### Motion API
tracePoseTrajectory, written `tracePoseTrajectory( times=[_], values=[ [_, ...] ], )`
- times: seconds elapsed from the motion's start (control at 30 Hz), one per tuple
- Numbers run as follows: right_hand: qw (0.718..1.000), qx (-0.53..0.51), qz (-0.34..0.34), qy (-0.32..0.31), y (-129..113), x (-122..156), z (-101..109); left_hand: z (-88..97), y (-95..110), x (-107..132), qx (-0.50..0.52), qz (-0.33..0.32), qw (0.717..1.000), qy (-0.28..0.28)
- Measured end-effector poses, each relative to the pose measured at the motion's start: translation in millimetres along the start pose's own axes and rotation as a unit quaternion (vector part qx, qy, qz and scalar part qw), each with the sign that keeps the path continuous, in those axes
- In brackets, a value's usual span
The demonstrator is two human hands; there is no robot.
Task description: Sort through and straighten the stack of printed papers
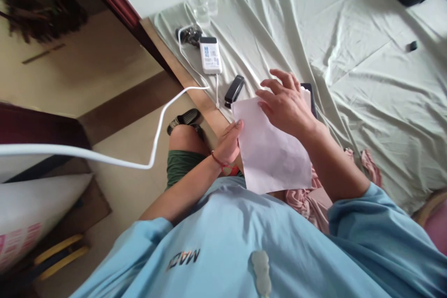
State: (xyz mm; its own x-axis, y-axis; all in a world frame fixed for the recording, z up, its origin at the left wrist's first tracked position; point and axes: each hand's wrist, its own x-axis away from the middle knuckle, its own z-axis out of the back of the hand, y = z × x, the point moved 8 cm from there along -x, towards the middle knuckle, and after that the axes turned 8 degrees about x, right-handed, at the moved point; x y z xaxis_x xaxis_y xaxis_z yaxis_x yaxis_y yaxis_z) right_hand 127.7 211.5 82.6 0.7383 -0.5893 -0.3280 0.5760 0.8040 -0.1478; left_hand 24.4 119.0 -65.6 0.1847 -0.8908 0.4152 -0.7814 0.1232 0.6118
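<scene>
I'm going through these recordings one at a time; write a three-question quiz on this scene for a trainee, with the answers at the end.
1. True or false: the left hand rests on the white device.
2. Multiple choice: what black thing lies between the white device and the white paper?
A) a spoon
B) a stapler
C) a pair of scissors
3. Fill in the blank: the shirt is light ____.

Key:
1. False; the left hand is at the left edge of the white paper.
2. B
3. blue
</scene>
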Motion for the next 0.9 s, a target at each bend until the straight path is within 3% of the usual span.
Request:
tracePoseTrajectory(
  times=[0.17,0.43,0.7,0.9],
  values=[
    [0.999,-0.030,0.023,-0.036,-5,-12,-14,-4.6,-2,3,0.019,0.017,1.000,-0.005],
    [0.998,-0.057,0.012,-0.040,-10,-16,-6,-2.0,-3,-3,-0.021,-0.015,0.999,0.029],
    [0.998,-0.057,0.013,-0.036,-13,-16,-6,-9.9,-2,-2,-0.025,-0.019,0.999,-0.021],
    [0.999,-0.036,0.030,-0.024,-19,-20,0,-8.1,-2,-2,-0.096,-0.022,0.995,-0.028]
  ],
)
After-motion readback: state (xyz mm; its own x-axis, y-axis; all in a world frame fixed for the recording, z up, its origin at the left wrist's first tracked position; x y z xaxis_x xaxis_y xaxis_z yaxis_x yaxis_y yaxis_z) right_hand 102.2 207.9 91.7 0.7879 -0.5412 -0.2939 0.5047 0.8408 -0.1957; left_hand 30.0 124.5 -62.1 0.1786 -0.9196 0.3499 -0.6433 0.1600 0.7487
